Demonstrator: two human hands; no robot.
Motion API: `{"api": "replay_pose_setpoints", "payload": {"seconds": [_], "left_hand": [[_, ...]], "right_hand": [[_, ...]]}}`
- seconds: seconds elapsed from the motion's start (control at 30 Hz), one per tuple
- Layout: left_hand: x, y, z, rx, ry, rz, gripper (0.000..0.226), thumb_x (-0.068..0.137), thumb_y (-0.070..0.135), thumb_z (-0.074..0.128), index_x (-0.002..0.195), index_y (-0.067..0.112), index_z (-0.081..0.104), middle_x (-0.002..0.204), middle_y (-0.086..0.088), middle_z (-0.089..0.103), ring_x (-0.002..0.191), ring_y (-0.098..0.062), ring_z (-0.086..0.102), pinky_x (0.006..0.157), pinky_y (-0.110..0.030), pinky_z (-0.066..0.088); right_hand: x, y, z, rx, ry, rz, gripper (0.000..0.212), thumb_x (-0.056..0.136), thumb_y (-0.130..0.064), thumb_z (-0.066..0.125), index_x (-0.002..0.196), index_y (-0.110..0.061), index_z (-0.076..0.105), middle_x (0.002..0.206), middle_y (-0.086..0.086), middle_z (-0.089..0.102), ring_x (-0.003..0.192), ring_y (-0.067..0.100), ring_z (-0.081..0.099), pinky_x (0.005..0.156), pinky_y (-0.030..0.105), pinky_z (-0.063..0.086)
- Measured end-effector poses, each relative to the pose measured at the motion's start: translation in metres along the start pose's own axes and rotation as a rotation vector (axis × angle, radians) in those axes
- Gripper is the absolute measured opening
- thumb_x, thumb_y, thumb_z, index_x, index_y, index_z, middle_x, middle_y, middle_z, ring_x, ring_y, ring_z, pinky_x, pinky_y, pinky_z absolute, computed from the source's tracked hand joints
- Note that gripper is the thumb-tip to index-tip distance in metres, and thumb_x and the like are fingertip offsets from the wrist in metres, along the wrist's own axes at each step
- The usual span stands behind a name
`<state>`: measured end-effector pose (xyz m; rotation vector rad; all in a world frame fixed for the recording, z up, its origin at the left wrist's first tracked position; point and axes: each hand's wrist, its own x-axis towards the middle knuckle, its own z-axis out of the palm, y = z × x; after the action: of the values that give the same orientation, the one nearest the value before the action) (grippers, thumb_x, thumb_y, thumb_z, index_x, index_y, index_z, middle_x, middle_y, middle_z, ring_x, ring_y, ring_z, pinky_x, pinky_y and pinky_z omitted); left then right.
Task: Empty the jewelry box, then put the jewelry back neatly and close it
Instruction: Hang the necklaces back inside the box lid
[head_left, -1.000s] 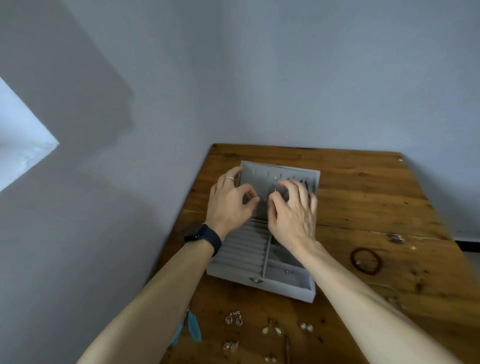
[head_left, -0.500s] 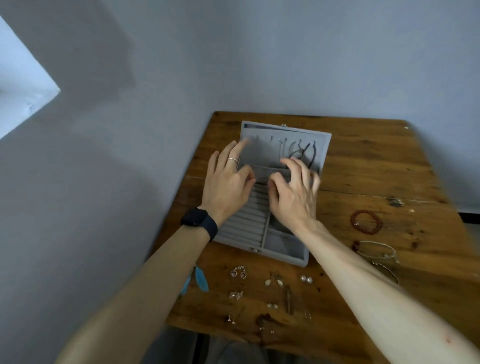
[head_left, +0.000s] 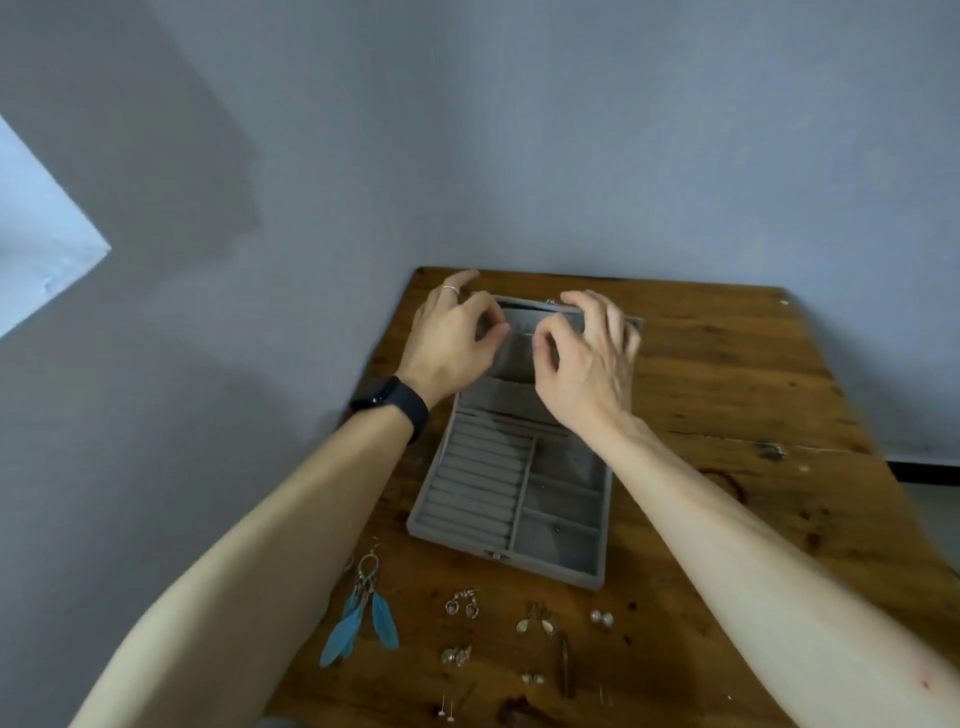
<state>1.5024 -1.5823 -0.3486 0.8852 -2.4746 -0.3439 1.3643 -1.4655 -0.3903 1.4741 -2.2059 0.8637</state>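
Head view showed the grey velvet jewelry box (head_left: 470, 483) lying open on the wooden table (head_left: 727, 364), toward its left, ring rolls (head_left: 478, 467) left, square compartments (head_left: 563, 499) right, lid (head_left: 511, 361) raised at the far end. Against that lid, left hand (head_left: 449, 343) and right hand (head_left: 587, 364) each pinched a thin silvery strand (head_left: 525, 335), other fingers spread.

The flat grey jewelry box (head_left: 519, 467) looks covered and lined in matt, velvety cloth, with a small shiny metal clasp (head_left: 495, 555). The brown wooden table (head_left: 727, 374) is worn, knotted and stained. Near its front edge lie soft blue feather earrings (head_left: 358, 618) and glossy pearl studs (head_left: 601, 617).
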Motion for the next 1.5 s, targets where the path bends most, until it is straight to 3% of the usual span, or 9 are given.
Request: {"api": "replay_pose_setpoints", "payload": {"seconds": [0.13, 0.27, 0.37, 0.5, 0.67, 0.9, 1.3, 1.43, 1.5], "left_hand": [[0.028, 0.006, -0.003, -0.078, -0.161, -0.011, 0.007, 0.099, 0.026, 0.053, 0.098, 0.019, 0.055, 0.104, -0.004, 0.061, 0.097, -0.024, 0.058, 0.081, -0.040, 0.049], [0.042, 0.002, -0.002, -0.012, -0.231, -0.013, 0.011, 0.099, 0.031, 0.049, 0.099, 0.023, 0.056, 0.100, 0.000, 0.064, 0.113, -0.022, 0.045, 0.086, -0.039, 0.041], [0.047, 0.000, -0.004, 0.082, -0.237, 0.001, 0.010, 0.100, 0.035, 0.046, 0.100, 0.030, 0.054, 0.101, 0.003, 0.063, 0.113, -0.021, 0.039, 0.088, -0.037, 0.026], [0.040, -0.002, -0.008, -0.006, -0.229, 0.019, 0.004, 0.096, 0.033, 0.057, 0.094, 0.029, 0.056, 0.099, 0.002, 0.063, 0.098, -0.021, 0.058, 0.086, -0.041, 0.048], [0.017, -0.008, -0.003, 0.027, -0.037, 0.044, 0.009, 0.093, 0.031, 0.065, 0.090, 0.023, 0.064, 0.109, 0.000, 0.064, 0.107, -0.022, 0.057, 0.088, -0.046, 0.053], [-0.007, -0.006, 0.004, 0.130, 0.212, 0.053, 0.012, 0.093, 0.029, 0.064, 0.092, 0.018, 0.064, 0.109, -0.003, 0.067, 0.103, -0.028, 0.057, 0.081, -0.044, 0.051], [-0.011, -0.001, 0.002, 0.050, 0.233, -0.014, 0.019, 0.085, 0.026, 0.075, 0.087, 0.021, 0.058, 0.101, 0.000, 0.063, 0.099, -0.025, 0.055, 0.079, -0.039, 0.047], [-0.012, -0.004, -0.002, 0.000, 0.160, 0.004, 0.034, 0.080, 0.027, 0.081, 0.099, 0.020, 0.054, 0.104, 0.001, 0.061, 0.102, -0.023, 0.052, 0.080, -0.043, 0.051], [-0.010, -0.007, -0.003, -0.079, 0.112, -0.009, 0.045, 0.077, 0.030, 0.081, 0.111, 0.022, 0.052, 0.112, 0.002, 0.059, 0.108, -0.022, 0.051, 0.085, -0.041, 0.052]], "right_hand": [[0.027, 0.012, -0.001, -0.033, -0.046, -0.015, 0.010, 0.092, -0.031, 0.055, 0.098, -0.027, 0.063, 0.138, 0.002, 0.056, 0.138, 0.025, 0.040, 0.106, 0.050, 0.026], [0.046, 0.020, -0.003, -0.032, -0.234, -0.045, 0.010, 0.098, -0.032, 0.046, 0.101, -0.028, 0.055, 0.108, -0.005, 0.066, 0.110, 0.023, 0.060, 0.110, 0.053, 0.021], [0.048, 0.021, -0.002, -0.030, -0.246, -0.058, 0.010, 0.099, -0.031, 0.046, 0.102, -0.028, 0.054, 0.106, -0.005, 0.063, 0.101, 0.022, 0.060, 0.100, 0.047, 0.027], [0.038, 0.015, 0.000, -0.011, -0.109, -0.089, 0.007, 0.094, -0.028, 0.053, 0.095, -0.025, 0.059, 0.110, -0.004, 0.063, 0.101, 0.021, 0.060, 0.095, 0.042, 0.029], [0.027, 0.003, 0.001, -0.025, 0.046, -0.077, 0.012, 0.090, -0.029, 0.062, 0.089, -0.020, 0.070, 0.120, -0.001, 0.065, 0.106, 0.020, 0.061, 0.095, 0.040, 0.029], [0.022, -0.020, -0.004, -0.085, 0.119, -0.033, 0.021, 0.088, -0.033, 0.057, 0.085, -0.019, 0.071, 0.112, -0.003, 0.066, 0.096, 0.019, 0.061, 0.090, 0.040, 0.031], [0.008, -0.018, -0.003, -0.131, 0.034, -0.121, 0.011, 0.081, -0.031, 0.071, 0.080, -0.020, 0.074, 0.130, 0.002, 0.059, 0.120, 0.025, 0.053, 0.108, 0.050, 0.030], [-0.001, -0.006, -0.007, -0.147, -0.072, -0.207, 0.014, 0.081, -0.038, 0.074, 0.089, -0.026, 0.073, 0.148, 0.002, 0.047, 0.142, 0.024, 0.036, 0.119, 0.051, 0.014], [-0.003, 0.001, -0.012, -0.103, -0.040, -0.219, 0.017, 0.080, -0.034, 0.073, 0.092, -0.023, 0.068, 0.147, 0.004, 0.048, 0.141, 0.024, 0.040, 0.118, 0.050, 0.017]]}}
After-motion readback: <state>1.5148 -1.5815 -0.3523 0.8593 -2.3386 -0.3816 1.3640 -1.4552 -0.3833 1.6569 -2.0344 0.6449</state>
